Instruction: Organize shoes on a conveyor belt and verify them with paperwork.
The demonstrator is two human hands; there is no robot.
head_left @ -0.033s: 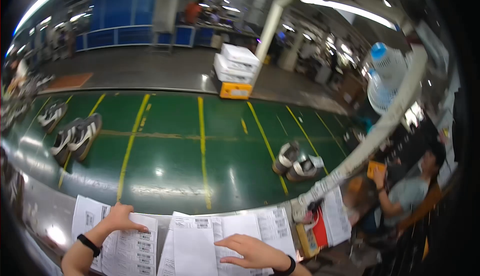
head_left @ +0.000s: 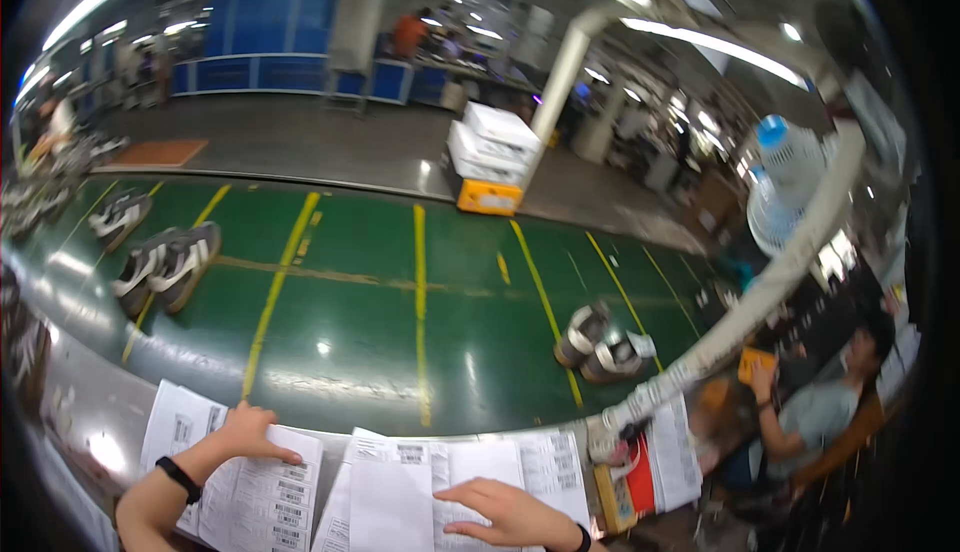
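From the head camera, the left hand (head_left: 243, 432) lies flat on a printed sheet (head_left: 262, 497) at the near edge of the worktop (head_left: 80, 392), fingers spread and pressing on the paper, not gripping it. A black band sits on that wrist. The right hand (head_left: 510, 514) rests on a second sheet (head_left: 395, 492) just beside the first, fingers stretched out and loosely open, the index finger pointing along the printed lines; it holds nothing. More sheets (head_left: 555, 462) overlap to the right, all covered in rows of labels and small print.

Beyond the papers runs a green belt (head_left: 370, 302) with yellow lines. On it lie a pair of dark and white shoes (head_left: 165, 267) to the left, another pair (head_left: 118, 217) farther left, and a grey pair (head_left: 600, 342) to the right. Stacked white boxes on an orange crate (head_left: 490, 157) stand behind the belt. A person in a grey shirt (head_left: 820, 407) sits at the right.

As a judgement, the work with the papers looks to be midway: the sheets are laid out and being read through, none set aside, and the shoes on the belt are untouched.
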